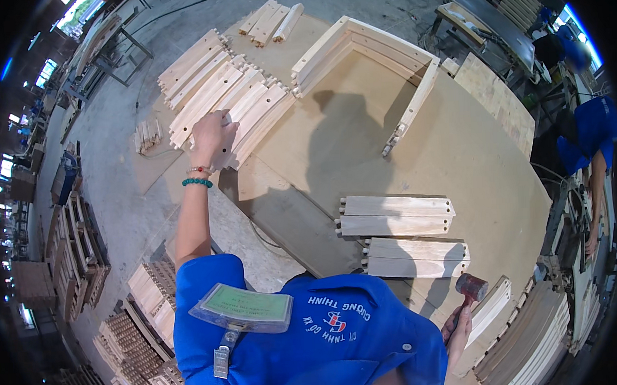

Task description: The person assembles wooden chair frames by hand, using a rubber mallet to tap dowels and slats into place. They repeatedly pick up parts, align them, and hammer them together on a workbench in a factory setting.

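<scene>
My left hand (211,133) reaches out over a row of pale curved wooden slats (250,109) at the far left of the big plywood worktable (362,149), fingers closed on the end of one slat. My right hand (458,325) hangs low at the right, gripping the handle of a rubber mallet (472,286) with a dark red head. Two pairs of flat wooden rails with dowel ends (397,215) (416,257) lie on the table between my hands. A partly built U-shaped wooden frame (378,48) lies at the far side.
More slats (271,21) lie at the table's far edge. Stacks of wooden parts (148,296) stand on the floor at lower left, with other stacks (528,341) at lower right. A person in blue (595,139) works at the right by machinery.
</scene>
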